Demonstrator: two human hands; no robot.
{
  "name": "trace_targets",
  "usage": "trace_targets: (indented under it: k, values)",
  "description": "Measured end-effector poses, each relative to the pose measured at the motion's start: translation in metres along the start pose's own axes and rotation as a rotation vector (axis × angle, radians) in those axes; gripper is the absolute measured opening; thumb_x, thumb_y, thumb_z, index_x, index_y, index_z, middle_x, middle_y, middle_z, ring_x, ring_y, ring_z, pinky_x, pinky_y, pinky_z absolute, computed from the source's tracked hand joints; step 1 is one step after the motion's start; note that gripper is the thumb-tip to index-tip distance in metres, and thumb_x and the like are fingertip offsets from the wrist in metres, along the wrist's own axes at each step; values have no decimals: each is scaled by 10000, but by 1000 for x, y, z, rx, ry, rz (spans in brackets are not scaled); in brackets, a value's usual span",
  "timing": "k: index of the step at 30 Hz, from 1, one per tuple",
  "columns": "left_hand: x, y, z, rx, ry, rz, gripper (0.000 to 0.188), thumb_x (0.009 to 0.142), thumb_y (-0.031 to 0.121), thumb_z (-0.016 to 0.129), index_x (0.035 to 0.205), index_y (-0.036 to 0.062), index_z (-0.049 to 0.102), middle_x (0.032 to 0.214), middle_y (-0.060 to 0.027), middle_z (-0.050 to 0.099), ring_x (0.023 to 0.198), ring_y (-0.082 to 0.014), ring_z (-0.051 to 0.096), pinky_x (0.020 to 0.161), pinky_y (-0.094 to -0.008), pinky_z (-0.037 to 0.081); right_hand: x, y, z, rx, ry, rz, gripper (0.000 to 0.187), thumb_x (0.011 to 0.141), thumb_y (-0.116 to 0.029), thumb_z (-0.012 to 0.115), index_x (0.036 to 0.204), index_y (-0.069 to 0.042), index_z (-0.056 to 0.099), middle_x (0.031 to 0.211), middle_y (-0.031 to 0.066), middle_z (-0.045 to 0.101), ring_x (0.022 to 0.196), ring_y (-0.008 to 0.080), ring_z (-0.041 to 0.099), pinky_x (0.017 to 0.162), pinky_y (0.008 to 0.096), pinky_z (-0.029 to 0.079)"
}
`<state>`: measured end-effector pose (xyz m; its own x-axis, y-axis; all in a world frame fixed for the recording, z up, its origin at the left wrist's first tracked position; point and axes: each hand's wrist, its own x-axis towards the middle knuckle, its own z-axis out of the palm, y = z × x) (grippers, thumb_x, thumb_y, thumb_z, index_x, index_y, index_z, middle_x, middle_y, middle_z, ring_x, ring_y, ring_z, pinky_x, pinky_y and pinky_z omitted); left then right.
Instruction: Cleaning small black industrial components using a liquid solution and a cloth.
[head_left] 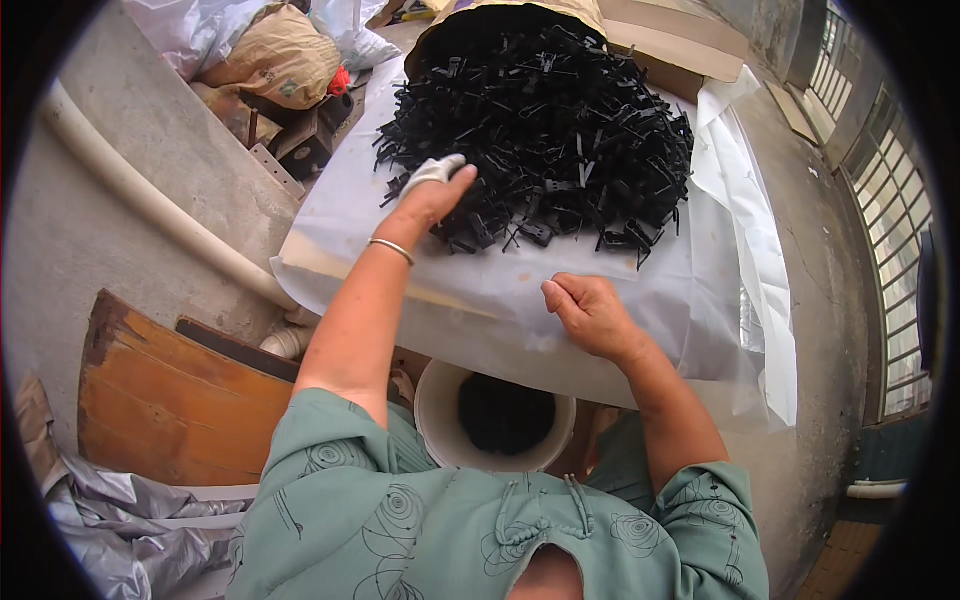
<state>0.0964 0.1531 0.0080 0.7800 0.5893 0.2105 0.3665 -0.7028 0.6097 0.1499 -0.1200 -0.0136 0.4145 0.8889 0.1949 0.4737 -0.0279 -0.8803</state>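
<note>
A large heap of small black plastic clip-like parts with thin prongs [560,130] spreads over a table covered in white sheeting [460,290]. My left hand [435,190] reaches to the heap's near left edge, a white cloth cover over some of its fingers. Its thumb and covered fingers are stretched toward the parts, and nothing shows held between them. Above the table's near edge, my right hand [590,315] is closed in a fist, apart from the heap. Whatever is inside that fist, if anything, is hidden. Below the edge, a white bucket [432,410] contains a dark mass of black pieces.
Behind the heap lie an open sack [560,12] and a cardboard box [675,35]. Bags and scrap [280,60] stand at the far left. A pale pipe [160,185] runs along the left, above an orange-brown board [180,400]. Barred windows [890,230] line the right.
</note>
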Motion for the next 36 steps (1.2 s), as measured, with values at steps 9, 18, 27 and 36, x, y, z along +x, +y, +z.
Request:
trace_targets:
  k: [9,18,27,36]
  values:
    - [-56,54,35,-18,-13,158,449,829,343,571,1087,-24,572,1076,-190,593,1029,-283,556,912,-332,410,1,7,-10,-357,357,-165,192,823,-173,601,731,-27,517,593,102,510,519,242,490,506,334,411]
    - [-95,49,1,12,285,448,302,821,202,570,1031,-14,597,1018,-207,591,1005,-345,534,893,-369,410,2,12,5,-676,149,-128,193,795,-217,620,887,-60,557,756,120,611,665,300,600,586,378,479]
    - [-175,26,-29,222,6,247,406,712,24,597,1115,43,552,1043,-147,572,964,-308,546,829,-363,461,-2,1,-8,-514,197,-251,121,800,-86,576,913,-46,562,771,132,613,631,296,585,562,362,463]
    - [-167,14,-4,336,98,399,183,670,66,602,850,81,569,795,-118,576,768,-319,568,668,-417,486,-1,-10,12,-488,148,-389,78,796,-78,565,858,-34,543,733,132,591,632,318,581,550,388,472]
